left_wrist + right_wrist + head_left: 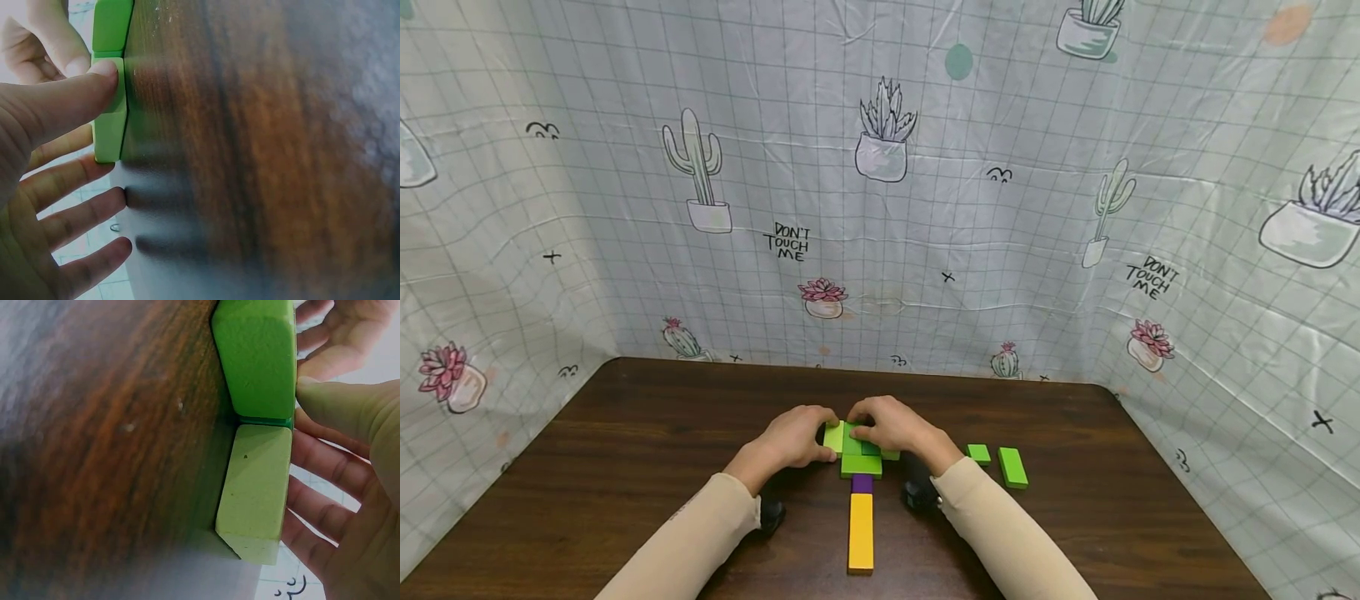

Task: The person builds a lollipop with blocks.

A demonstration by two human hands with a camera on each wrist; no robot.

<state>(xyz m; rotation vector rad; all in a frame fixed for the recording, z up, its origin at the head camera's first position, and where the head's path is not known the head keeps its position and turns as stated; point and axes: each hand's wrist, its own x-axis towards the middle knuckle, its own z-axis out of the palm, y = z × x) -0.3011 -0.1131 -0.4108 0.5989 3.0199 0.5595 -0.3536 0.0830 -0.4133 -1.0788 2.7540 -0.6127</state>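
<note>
Green wooden blocks (861, 467) lie side by side on the table, in front of both hands. My left hand (792, 433) pinches a light-green block (832, 438) at the left end of the group, thumb on its near side and index finger at the far side; its other fingers spread out in the left wrist view. My right hand (891, 425) rests over the middle blocks. In the right wrist view its thumb touches the top edge of a bright-green block (259, 365), with extended fingers beyond a pale-green block (255, 481). The right hand partly covers the group.
A purple block (862, 483) and a long yellow block (861, 533) run in line from the group toward me. Off to the right lie a small green block (977, 453) and a longer green block (1012, 468). Patterned cloth (880, 250) surrounds the dark table (700, 408).
</note>
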